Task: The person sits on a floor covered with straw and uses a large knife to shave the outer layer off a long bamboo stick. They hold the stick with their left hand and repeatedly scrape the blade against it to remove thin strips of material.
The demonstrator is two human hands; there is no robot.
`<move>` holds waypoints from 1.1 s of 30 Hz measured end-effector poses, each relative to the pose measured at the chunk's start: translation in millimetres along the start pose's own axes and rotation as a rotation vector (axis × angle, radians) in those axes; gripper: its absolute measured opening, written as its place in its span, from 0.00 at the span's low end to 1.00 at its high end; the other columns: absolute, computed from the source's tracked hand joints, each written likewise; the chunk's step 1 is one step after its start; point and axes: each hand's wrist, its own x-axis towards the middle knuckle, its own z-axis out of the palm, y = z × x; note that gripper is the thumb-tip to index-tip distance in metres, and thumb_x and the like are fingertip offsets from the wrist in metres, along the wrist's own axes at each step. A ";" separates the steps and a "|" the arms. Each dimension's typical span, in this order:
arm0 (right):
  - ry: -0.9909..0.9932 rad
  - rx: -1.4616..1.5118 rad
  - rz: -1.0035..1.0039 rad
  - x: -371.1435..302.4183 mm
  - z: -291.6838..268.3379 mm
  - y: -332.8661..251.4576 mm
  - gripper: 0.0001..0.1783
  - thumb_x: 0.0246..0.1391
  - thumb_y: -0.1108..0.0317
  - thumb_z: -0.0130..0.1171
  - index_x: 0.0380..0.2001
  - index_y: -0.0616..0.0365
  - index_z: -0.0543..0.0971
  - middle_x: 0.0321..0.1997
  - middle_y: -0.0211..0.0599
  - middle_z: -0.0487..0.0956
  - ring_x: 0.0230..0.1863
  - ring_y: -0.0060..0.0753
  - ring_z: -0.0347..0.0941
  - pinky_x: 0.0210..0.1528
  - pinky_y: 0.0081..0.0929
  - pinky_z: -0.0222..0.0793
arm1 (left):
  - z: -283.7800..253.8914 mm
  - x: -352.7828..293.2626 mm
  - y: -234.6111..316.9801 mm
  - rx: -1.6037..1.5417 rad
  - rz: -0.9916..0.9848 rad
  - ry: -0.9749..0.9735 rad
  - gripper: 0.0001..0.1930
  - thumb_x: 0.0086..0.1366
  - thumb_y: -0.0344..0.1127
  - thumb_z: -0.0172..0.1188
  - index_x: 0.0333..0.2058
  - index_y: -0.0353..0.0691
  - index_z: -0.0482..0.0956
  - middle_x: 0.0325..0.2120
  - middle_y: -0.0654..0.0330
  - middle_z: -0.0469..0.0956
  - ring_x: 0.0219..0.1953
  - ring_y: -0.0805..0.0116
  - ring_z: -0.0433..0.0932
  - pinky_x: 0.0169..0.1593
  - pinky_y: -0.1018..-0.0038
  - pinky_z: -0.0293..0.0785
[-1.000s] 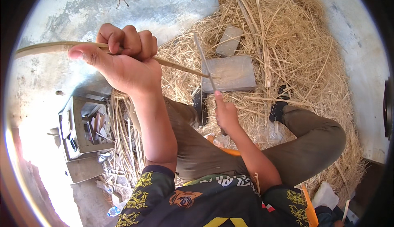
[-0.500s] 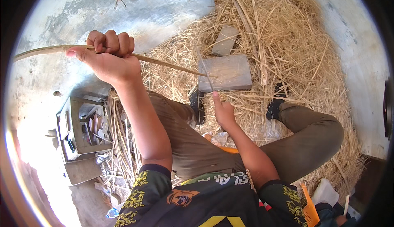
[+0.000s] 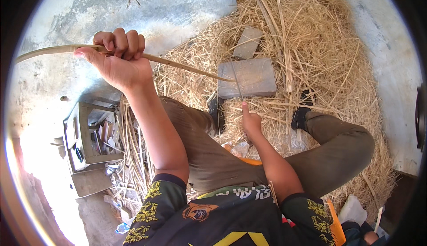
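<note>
The left hand (image 3: 120, 64), at ten o'clock, curls firmly round a long, tan bamboo-like strip (image 3: 187, 69), whose tip rests at one o'clock over a grey rectangular block (image 3: 259, 75). The right hand (image 3: 252, 124), near three o'clock, grips a thin grey metal blade (image 3: 237, 82) crossing that tip. The strip looks already split slim, yet uncut there; what remains cannot be told.

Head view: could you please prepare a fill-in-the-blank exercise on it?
The bamboo strip is in the ____ (left/right) hand.
The knife is in the ____ (left/right) hand.
On the shavings lie ____ grey blocks.
The strip's tip appears not over the smaller block but the ____ one.
Missing words: left; right; two; larger
</note>
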 end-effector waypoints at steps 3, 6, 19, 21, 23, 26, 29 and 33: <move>-0.060 0.017 -0.106 -18.6 -1.5 -35.8 0.47 0.60 0.26 0.48 0.11 0.65 0.70 0.16 0.41 0.71 0.22 0.36 0.68 0.31 0.41 0.65 | -6.3 -0.2 0.1 -0.053 0.043 -0.093 0.32 0.66 0.72 0.52 0.22 0.47 0.65 0.15 0.71 0.51 0.18 0.77 0.47 0.23 0.77 0.45; -0.105 0.118 -0.297 -41.5 -1.5 -59.3 0.43 0.63 0.31 0.50 0.09 0.57 0.67 0.12 0.32 0.66 0.16 0.27 0.62 0.22 0.33 0.59 | -3.3 -1.1 -0.1 -0.006 0.096 -0.047 0.31 0.67 0.70 0.53 0.21 0.46 0.67 0.15 0.70 0.52 0.19 0.77 0.50 0.24 0.78 0.47; -0.159 0.089 -0.457 -78.3 -16.4 -89.1 0.45 0.65 0.30 0.46 0.13 0.65 0.68 0.12 0.33 0.63 0.20 0.26 0.59 0.26 0.36 0.59 | 16.2 -19.1 -2.2 -0.042 0.006 -0.185 0.32 0.67 0.72 0.50 0.18 0.53 0.56 0.11 0.74 0.43 0.16 0.78 0.37 0.20 0.73 0.33; -0.145 0.028 -0.445 -83.5 -20.6 -94.9 0.46 0.65 0.30 0.46 0.13 0.65 0.69 0.12 0.34 0.63 0.20 0.27 0.59 0.26 0.37 0.59 | 19.1 -20.5 -1.2 -0.046 -0.002 -0.168 0.33 0.67 0.72 0.50 0.18 0.53 0.56 0.11 0.74 0.43 0.16 0.78 0.36 0.20 0.73 0.32; -0.151 0.001 -0.435 -90.0 -25.0 -100.1 0.46 0.65 0.29 0.46 0.14 0.66 0.70 0.12 0.35 0.64 0.20 0.28 0.60 0.26 0.37 0.60 | 21.5 -21.0 -1.1 -0.063 -0.011 -0.131 0.32 0.67 0.73 0.49 0.18 0.53 0.56 0.11 0.73 0.43 0.16 0.78 0.36 0.20 0.74 0.31; -0.120 0.024 -0.549 -113.8 -34.2 -119.3 0.45 0.64 0.30 0.47 0.15 0.67 0.71 0.12 0.35 0.64 0.19 0.28 0.61 0.26 0.37 0.60 | 18.0 -24.0 -1.3 -0.143 -0.027 -0.247 0.32 0.67 0.72 0.49 0.18 0.53 0.55 0.10 0.73 0.44 0.15 0.78 0.36 0.20 0.74 0.32; -0.093 0.098 -0.610 -108.7 -32.6 -116.0 0.44 0.64 0.31 0.47 0.14 0.66 0.70 0.12 0.34 0.63 0.19 0.28 0.60 0.26 0.37 0.60 | 30.5 -33.4 0.2 -0.158 -0.043 -0.248 0.32 0.68 0.72 0.47 0.19 0.53 0.54 0.10 0.73 0.44 0.15 0.79 0.37 0.19 0.74 0.32; -0.082 0.008 -0.343 -73.3 -30.7 -94.5 0.44 0.65 0.32 0.47 0.13 0.64 0.68 0.11 0.33 0.63 0.18 0.27 0.59 0.25 0.37 0.58 | 37.3 -37.1 -1.5 -0.091 0.003 -0.278 0.32 0.68 0.73 0.45 0.19 0.53 0.54 0.11 0.73 0.44 0.15 0.79 0.37 0.19 0.74 0.33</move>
